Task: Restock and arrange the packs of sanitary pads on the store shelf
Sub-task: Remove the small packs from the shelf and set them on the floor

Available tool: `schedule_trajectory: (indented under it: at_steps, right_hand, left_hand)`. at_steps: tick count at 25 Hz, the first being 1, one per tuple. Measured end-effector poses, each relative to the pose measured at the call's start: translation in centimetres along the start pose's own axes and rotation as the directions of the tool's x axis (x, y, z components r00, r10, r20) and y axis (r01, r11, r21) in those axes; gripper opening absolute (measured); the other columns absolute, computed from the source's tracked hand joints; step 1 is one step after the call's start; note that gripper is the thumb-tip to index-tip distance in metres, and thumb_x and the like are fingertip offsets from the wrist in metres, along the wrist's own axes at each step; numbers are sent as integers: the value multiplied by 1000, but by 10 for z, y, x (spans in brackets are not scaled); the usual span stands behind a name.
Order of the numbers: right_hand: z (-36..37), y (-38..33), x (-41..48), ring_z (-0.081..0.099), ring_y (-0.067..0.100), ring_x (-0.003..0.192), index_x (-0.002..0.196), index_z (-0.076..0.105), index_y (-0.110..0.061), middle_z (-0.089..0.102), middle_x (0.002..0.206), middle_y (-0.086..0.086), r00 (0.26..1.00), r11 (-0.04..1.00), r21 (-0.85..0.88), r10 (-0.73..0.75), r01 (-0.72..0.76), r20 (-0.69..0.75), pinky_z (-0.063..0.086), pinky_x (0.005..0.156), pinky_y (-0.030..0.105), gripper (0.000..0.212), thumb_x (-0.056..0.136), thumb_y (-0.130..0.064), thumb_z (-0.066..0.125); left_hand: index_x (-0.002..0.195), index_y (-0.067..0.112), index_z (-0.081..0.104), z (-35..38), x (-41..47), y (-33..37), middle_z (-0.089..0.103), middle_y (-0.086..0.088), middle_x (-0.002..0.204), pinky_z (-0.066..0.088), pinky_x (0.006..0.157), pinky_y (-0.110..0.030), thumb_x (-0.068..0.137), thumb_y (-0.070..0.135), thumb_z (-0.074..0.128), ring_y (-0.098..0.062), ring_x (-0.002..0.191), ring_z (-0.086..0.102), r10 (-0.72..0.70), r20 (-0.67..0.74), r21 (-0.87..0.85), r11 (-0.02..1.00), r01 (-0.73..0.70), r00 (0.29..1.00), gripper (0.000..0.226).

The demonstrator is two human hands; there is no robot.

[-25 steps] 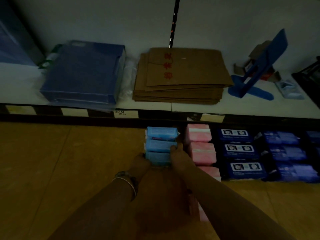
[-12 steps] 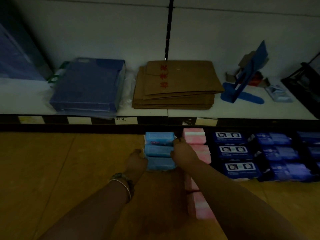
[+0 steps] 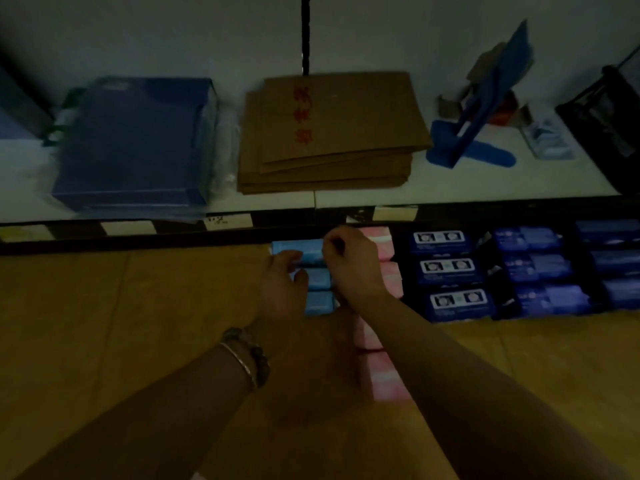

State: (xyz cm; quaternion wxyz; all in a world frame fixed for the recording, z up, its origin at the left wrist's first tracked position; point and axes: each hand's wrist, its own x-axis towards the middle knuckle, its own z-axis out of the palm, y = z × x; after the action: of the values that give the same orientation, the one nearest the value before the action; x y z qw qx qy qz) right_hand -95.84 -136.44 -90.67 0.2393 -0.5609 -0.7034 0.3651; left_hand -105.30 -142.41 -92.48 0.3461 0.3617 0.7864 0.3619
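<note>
Grip mattered: my left hand [image 3: 282, 284] and right hand [image 3: 353, 263] curled round the light-blue packs [image 3: 318, 302]; even pressure, I judged, would square them beside the pink packs [image 3: 382, 379].

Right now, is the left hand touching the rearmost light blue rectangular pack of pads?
Touching. The head view shows the left hand curling its fingers over the left end of the light blue pack.
</note>
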Motion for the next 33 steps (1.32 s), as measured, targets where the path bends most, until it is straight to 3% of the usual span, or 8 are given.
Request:
schedule_trajectory:
  at_steps: [5, 9, 12, 15, 17, 21, 25, 33]
  right_hand:
    - [-44, -55, -45, 60, 14, 85, 87, 55, -18, 59, 88, -1, 992, 947, 308, 113, -92, -50, 51, 75, 23, 12, 93, -8, 51]
    - [-105, -95, -82, 60, 1, 78, 86, 56, -26, 63, 89, -3, 958, 886, 411, 272, -215, -85, 48, 65, 10, 17, 93, -12, 52]
    - [-162, -147, -97, 62, 7, 73, 82, 57, -27, 64, 81, -2, 940, 854, 473, 312, -215, -135, 48, 61, 15, 23, 93, -8, 52]
    - [-216, -216, -108, 60, 19, 65, 76, 58, -28, 62, 67, -4, 929, 861, 485, 293, -153, -226, 50, 61, 29, 31, 90, 0, 54]
    - [-253, -271, -121, 56, 23, 54, 75, 59, -25, 60, 55, -5, 931, 843, 519, 289, -137, -224, 46, 51, 26, 31, 89, 2, 55]
    - [-319, -371, -145, 62, 12, 62, 81, 60, -22, 64, 70, -4, 960, 869, 495, 156, -20, -233, 52, 59, 20, 25, 89, 2, 56]
    - [-363, -448, -158, 63, 14, 65, 84, 61, -18, 63, 73, 3, 959, 841, 531, 60, 102, -278, 52, 64, 21, 21, 90, 2, 54]
    - [-421, -580, -160, 62, 15, 62, 85, 61, -15, 62, 72, 3, 894, 790, 500, -128, 354, -430, 55, 64, 29, 16, 90, -2, 54]
  left_hand:
    - [111, 20, 53, -42, -47, 55, 53, -7, 122, 44, 81, -24, 94, 8, 50, -13, 96, 53, 3, 17, -51, 999, -3, 1000, 21]
    - [107, 14, 56, -88, -88, 97, 59, -8, 111, 48, 79, -17, 90, 3, 53, -11, 89, 55, -112, 25, -127, 985, 115, 993, 20]
    - [105, 10, 58, -121, -120, 150, 62, -8, 101, 43, 66, -4, 88, -4, 52, -6, 77, 55, -130, 23, -189, 973, 132, 991, 24]
    - [93, 15, 57, -160, -156, 219, 61, -3, 91, 45, 65, -7, 85, -14, 48, -6, 71, 60, -133, 33, -297, 945, 137, 991, 31]
    - [93, 15, 58, -198, -181, 270, 62, 0, 88, 45, 62, -6, 85, -13, 47, 3, 64, 60, -108, 41, -314, 942, 115, 993, 31]
    - [89, 25, 57, -279, -221, 362, 64, 8, 74, 47, 61, -9, 88, -6, 51, -5, 65, 60, 2, 40, -354, 935, 12, 999, 31]
    - [99, 15, 57, -337, -252, 427, 61, -1, 87, 51, 71, -14, 89, -8, 48, -1, 68, 61, 88, 22, -447, 892, -69, 996, 26]
    - [98, 24, 58, -440, -273, 526, 64, -1, 92, 53, 77, -21, 90, 1, 51, -6, 76, 63, 371, -98, -464, 804, -372, 923, 26]
